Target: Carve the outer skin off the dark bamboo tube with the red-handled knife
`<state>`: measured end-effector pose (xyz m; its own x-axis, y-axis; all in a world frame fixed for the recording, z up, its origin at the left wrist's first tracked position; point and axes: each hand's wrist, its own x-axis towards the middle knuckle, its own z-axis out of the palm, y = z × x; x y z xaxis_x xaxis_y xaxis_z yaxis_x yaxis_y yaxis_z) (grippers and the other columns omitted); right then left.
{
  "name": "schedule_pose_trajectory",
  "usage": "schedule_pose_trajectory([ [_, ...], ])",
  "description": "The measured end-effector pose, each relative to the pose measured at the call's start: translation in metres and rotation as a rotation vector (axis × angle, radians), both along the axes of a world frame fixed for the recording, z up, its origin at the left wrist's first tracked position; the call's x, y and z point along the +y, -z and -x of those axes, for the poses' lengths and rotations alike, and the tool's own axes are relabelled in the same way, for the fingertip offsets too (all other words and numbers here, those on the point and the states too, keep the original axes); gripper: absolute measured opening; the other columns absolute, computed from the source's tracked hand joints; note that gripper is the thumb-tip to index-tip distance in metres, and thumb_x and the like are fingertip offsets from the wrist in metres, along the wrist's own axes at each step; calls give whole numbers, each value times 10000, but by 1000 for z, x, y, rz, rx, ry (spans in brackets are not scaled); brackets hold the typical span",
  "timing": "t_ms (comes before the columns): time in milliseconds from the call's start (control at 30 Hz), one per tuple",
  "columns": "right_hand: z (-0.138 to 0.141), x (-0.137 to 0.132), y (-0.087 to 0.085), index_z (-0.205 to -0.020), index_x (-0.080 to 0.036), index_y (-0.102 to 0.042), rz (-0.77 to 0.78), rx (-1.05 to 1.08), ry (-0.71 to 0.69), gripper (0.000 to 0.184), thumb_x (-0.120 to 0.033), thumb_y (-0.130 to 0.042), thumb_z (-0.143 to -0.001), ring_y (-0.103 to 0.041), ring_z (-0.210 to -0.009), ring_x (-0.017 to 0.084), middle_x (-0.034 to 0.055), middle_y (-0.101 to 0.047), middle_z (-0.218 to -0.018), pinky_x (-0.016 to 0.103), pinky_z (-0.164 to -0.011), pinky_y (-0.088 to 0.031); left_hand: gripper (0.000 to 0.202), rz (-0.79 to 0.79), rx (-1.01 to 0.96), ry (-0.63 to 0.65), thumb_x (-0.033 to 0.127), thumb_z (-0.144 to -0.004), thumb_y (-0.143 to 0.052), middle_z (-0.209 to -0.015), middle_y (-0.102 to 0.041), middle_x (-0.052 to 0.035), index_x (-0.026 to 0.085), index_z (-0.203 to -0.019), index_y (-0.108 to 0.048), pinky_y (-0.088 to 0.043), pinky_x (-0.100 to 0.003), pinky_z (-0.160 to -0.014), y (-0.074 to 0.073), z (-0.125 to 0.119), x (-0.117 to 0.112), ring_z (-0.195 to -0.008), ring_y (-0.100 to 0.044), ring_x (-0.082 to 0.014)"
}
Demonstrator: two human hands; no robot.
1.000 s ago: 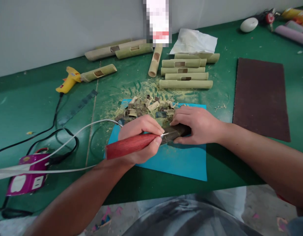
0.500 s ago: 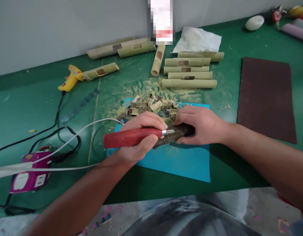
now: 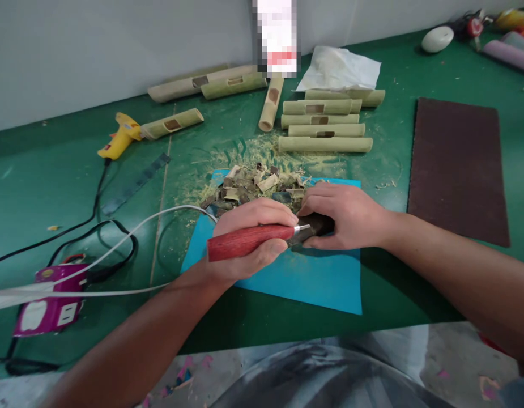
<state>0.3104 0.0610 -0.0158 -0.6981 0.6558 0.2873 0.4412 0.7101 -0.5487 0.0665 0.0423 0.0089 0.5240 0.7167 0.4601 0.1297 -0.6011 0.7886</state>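
Note:
My left hand (image 3: 257, 216) is closed around the red wooden handle of a carving knife (image 3: 247, 241). The short metal blade points right and lies over a dark bamboo piece (image 3: 322, 224). My right hand (image 3: 350, 216) grips that piece from the right, thumb on the near side and fingers on the far side. Both hands are above a blue sheet (image 3: 312, 289), and the left hand hides part of the bamboo. Just beyond them lies a heap of cut bamboo chips (image 3: 268, 182).
Several cut bamboo tubes (image 3: 325, 145) lie in a stack at the back. A yellow glue gun (image 3: 121, 136) and a purple power box (image 3: 53, 300) with cords are at left. A brown board (image 3: 459, 170) lies at right. A white cable (image 3: 160, 212) runs to my left hand.
My left hand has pushed the knife right along the dark bamboo piece, bringing the blade closer to my right hand. My right hand keeps its hold in nearly the same place.

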Motion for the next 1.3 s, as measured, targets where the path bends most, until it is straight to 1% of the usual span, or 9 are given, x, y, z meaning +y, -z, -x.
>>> schedule_pose_trajectory([
  [267,0,0,-1,-926,-187,-665,0,-4,2,282,-441,-739,-828,-573,-825,192,42,-659,-870,304,-712,-396,231,16,7,-6,475,-991,-657,-1023,-804,-66,279,-1043,-767,-656,-417,-862,1,0,0,-939,-760,-227],
  [400,0,0,-1,-928,-188,-665,4,-6,2,262,-413,-743,-818,-594,-848,199,45,-669,-882,300,-705,-392,234,3,-12,4,462,-994,-660,-1028,-801,-75,264,-1058,-765,-654,-407,-863,2,1,1,-948,-760,-224],
  [633,0,0,0,-922,-193,-660,-12,-2,-1,269,-428,-744,-821,-579,-829,195,44,-664,-869,303,-707,-399,214,-8,2,13,454,-985,-674,-1029,-805,-72,274,-1058,-763,-663,-416,-845,1,-1,3,-939,-767,-231],
  [733,0,0,0,-918,-190,-662,-17,5,5,259,-419,-738,-823,-578,-819,194,43,-661,-861,306,-704,-402,152,-20,3,1,388,-953,-732,-1009,-808,-65,256,-1023,-762,-663,-387,-857,0,-3,3,-933,-773,-216],
  [833,1,0,0,-899,-199,-652,-20,10,7,244,-422,-723,-833,-569,-804,189,34,-650,-842,306,-698,-398,102,5,27,-13,304,-912,-783,-1018,-814,-49,247,-993,-757,-661,-365,-866,-2,-5,2,-931,-778,-202],
  [1000,1,0,0,-881,-204,-639,-20,10,8,228,-418,-709,-843,-553,-792,184,28,-629,-819,299,-678,-382,117,8,86,-19,278,-884,-807,-1019,-827,-48,253,-988,-760,-656,-389,-874,-4,-7,1,-924,-784,-215],
  [1100,1,0,0,-891,-198,-649,-23,10,5,226,-412,-705,-844,-563,-810,190,36,-641,-837,299,-672,-374,73,-8,93,-63,238,-882,-776,-956,-825,-33,258,-949,-756,-652,-392,-841,-3,-10,0,-876,-781,-211],
  [1200,0,0,0,-904,-193,-657,-23,2,-1,238,-414,-716,-840,-568,-822,195,40,-648,-852,303,-684,-381,92,-30,75,-102,177,-866,-743,-905,-814,-20,261,-903,-743,-639,-392,-797,-1,-11,-1,-830,-770,-204],
  [1300,0,0,-1,-910,-197,-655,-15,-10,-3,258,-430,-732,-832,-559,-820,192,36,-644,-855,302,-701,-389,108,-51,45,-102,160,-859,-716,-864,-796,-16,261,-892,-729,-622,-385,-739,0,-11,-1,-785,-754,-196],
])
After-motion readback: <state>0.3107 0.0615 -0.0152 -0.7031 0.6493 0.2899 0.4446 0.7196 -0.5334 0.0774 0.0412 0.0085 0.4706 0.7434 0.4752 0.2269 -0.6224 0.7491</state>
